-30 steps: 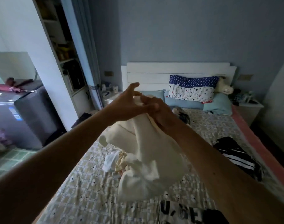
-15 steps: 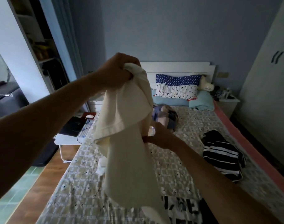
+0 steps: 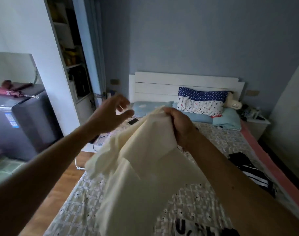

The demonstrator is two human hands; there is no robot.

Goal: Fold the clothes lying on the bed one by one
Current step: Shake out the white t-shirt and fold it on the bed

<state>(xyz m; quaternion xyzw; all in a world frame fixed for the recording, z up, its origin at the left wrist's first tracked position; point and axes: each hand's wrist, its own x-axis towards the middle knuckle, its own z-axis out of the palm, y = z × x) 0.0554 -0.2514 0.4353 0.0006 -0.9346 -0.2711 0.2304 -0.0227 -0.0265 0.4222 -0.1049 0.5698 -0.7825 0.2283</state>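
Cream garment (image 3: pixel 142 167) is up in the air over the bed (image 3: pixel 222 140), top edge bunched in the right hand (image 3: pixel 179 125), fingers curled tight round it, the rest drooping toward 7 o'clock. Left hand (image 3: pixel 109 114) hovers at 9 o'clock from that grip, just beside the cloth, fingers spread, holding nothing. Striped black-and-white piece (image 3: pixel 249 169) lies on the bed at 4 o'clock.

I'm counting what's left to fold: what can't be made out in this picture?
Head view throughout.
The cream garment, gripped by the right hand, hides the middle of the bed and anything lying there.
The printed black-and-white garment is cut off by the bottom edge and the right forearm.
The striped garment is partly behind that forearm.
The nightstand items are too small to identify.
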